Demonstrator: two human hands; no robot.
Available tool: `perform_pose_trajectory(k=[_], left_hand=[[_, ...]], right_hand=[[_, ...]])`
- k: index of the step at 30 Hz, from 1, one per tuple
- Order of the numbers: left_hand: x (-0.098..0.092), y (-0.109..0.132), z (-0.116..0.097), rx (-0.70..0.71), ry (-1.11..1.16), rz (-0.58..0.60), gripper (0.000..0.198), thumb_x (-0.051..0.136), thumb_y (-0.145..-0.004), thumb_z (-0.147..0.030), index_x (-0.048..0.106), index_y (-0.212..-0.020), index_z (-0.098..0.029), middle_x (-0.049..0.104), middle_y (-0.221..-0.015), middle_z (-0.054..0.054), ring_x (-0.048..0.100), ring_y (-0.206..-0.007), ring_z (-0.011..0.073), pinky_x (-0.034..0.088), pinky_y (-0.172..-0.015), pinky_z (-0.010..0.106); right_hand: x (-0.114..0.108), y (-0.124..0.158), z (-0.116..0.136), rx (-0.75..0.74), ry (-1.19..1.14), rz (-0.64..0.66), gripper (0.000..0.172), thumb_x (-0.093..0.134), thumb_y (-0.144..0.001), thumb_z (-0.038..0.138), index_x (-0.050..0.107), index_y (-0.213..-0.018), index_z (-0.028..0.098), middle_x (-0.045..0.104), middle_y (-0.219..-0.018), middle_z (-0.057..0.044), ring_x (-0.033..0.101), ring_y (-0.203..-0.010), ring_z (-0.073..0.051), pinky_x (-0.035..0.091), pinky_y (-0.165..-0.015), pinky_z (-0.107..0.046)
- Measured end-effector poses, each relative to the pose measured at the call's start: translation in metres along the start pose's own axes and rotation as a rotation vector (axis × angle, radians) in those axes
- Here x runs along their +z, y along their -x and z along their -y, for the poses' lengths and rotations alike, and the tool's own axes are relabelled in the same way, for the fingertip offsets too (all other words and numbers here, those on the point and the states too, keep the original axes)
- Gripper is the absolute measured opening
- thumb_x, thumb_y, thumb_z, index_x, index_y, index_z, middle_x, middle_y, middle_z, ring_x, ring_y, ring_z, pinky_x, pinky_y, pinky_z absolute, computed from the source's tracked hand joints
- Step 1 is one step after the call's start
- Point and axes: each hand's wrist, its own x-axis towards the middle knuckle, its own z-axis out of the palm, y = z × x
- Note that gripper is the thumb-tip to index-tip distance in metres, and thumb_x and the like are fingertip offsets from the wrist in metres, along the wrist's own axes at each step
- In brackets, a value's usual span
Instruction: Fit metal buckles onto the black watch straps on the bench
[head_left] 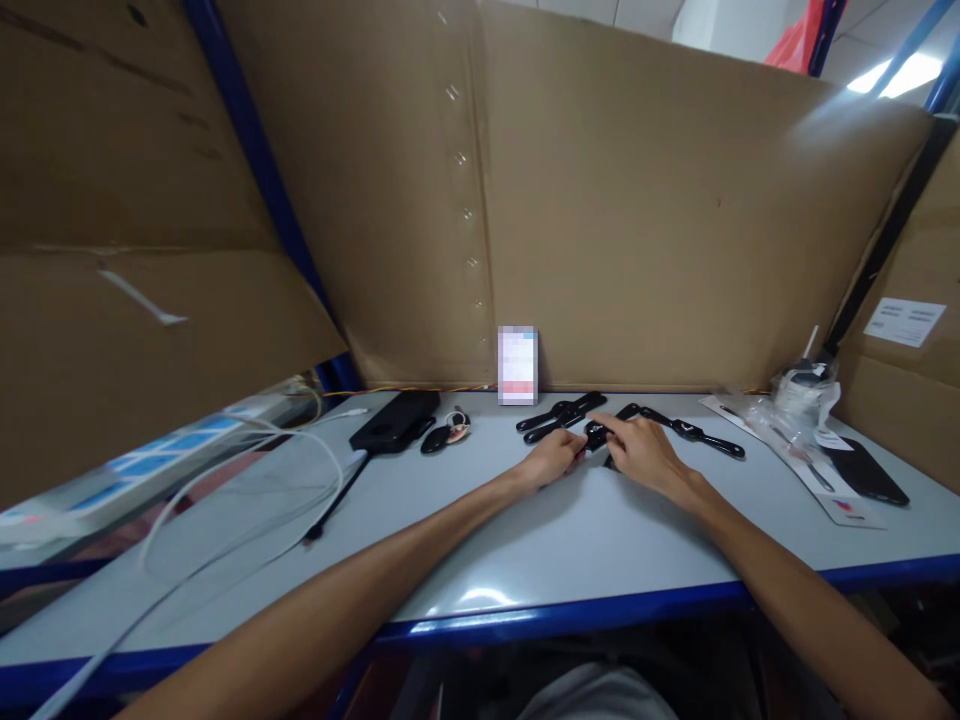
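A black smartwatch-like item (598, 432) is between my two hands, just above the table. My left hand (553, 459) has its fingers closed on the item's left side. On the other side, my right hand (643, 452) grips it, the index finger lying across its top. Left of the hands, black watches with straps (562, 414) lie crossed over each other. Another black watch (690, 432) rests flat to the right of my right hand. The undersides of the fingers are hidden.
A lit phone (517, 366) leans against the cardboard wall (637, 200). On the grey table (495, 560) are a black power bank (394, 420), a black oval object (435, 439), white cables (247, 425), plastic packaging (802, 410) and a dark phone (870, 474). A power strip (150, 460) runs along the left.
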Motion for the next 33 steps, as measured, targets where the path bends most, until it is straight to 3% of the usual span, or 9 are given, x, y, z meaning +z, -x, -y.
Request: perform_pose_trajectory(k=[4,8,12,15,20,26,29,33], left_hand=[[-0.0006,0.0014,-0.0016,-0.01,-0.024,0.014,0.043,0.047,-0.09,-0.054,0.047,-0.064,-0.019,0.033,-0.044,-0.008,0.023,-0.039,0.0067,0.017,-0.044,0.024],[-0.0003,0.0014,-0.0015,0.001,-0.04,0.016,0.045,0.047,-0.089,-0.056,0.047,-0.064,-0.019,0.033,-0.044,-0.008,0.024,-0.039,0.0066,0.017,-0.044,0.024],[-0.0006,0.0014,-0.0012,0.018,-0.043,0.026,0.045,0.047,-0.088,-0.057,0.045,-0.062,-0.019,0.033,-0.044,-0.008,0.024,-0.039,0.0063,0.017,-0.044,0.024],[-0.0008,0.0005,-0.0003,0.033,-0.057,0.027,0.046,0.047,-0.086,-0.058,0.046,-0.062,-0.019,0.034,-0.043,-0.007,0.024,-0.039,0.0065,0.017,-0.044,0.024],[0.0001,-0.0017,0.0014,0.025,-0.063,0.007,0.045,0.046,-0.087,-0.056,0.047,-0.062,-0.019,0.036,-0.044,-0.007,0.027,-0.039,0.007,0.019,-0.044,0.024],[-0.0006,0.0006,-0.0001,0.048,-0.061,0.025,0.049,0.048,-0.085,-0.062,0.045,-0.061,-0.019,0.035,-0.044,-0.007,0.025,-0.04,0.0066,0.017,-0.045,0.024],[-0.0008,0.0005,0.0,0.027,-0.067,0.02,0.049,0.047,-0.086,-0.061,0.046,-0.062,-0.019,0.034,-0.044,-0.007,0.024,-0.039,0.0066,0.017,-0.044,0.024],[-0.0003,-0.0022,0.0017,0.034,-0.078,0.018,0.05,0.047,-0.086,-0.062,0.045,-0.06,-0.02,0.034,-0.043,-0.006,0.026,-0.039,0.0074,0.018,-0.043,0.024]], right_hand=[[-0.004,-0.0017,-0.0015,0.096,-0.006,-0.028,0.031,0.044,-0.089,0.017,0.075,-0.091,0.023,0.076,-0.087,-0.004,0.068,-0.083,-0.019,0.041,-0.073,-0.026],[-0.003,-0.0046,-0.0014,0.23,0.013,-0.038,0.034,0.046,-0.091,0.019,0.072,-0.112,0.023,0.076,-0.1,-0.007,0.069,-0.092,-0.021,0.044,-0.079,-0.027],[0.0003,-0.0028,0.0027,0.137,-0.013,0.017,0.043,0.046,-0.091,0.018,0.065,-0.129,0.024,0.076,-0.101,-0.008,0.069,-0.093,-0.021,0.044,-0.081,-0.028],[0.0005,-0.0017,0.0039,0.082,-0.043,0.043,0.039,0.045,-0.091,0.018,0.07,-0.12,0.027,0.077,-0.098,-0.006,0.069,-0.091,-0.021,0.044,-0.079,-0.027],[0.0009,-0.004,0.001,0.178,-0.017,-0.04,0.037,0.045,-0.091,0.019,0.072,-0.116,0.023,0.076,-0.101,-0.008,0.069,-0.093,-0.022,0.044,-0.08,-0.028],[0.0035,-0.0022,0.0033,0.068,-0.046,0.052,0.037,0.047,-0.09,0.018,0.074,-0.113,0.028,0.078,-0.095,-0.004,0.07,-0.087,-0.02,0.044,-0.074,-0.026],[0.0029,-0.0022,0.003,0.087,-0.011,0.058,0.034,0.047,-0.09,0.018,0.077,-0.104,0.027,0.078,-0.093,-0.005,0.07,-0.088,-0.021,0.044,-0.074,-0.027],[0.0023,-0.0035,0.0014,0.137,0.037,0.032,0.036,0.047,-0.09,0.02,0.074,-0.114,0.025,0.077,-0.098,-0.008,0.07,-0.09,-0.022,0.044,-0.075,-0.028]])
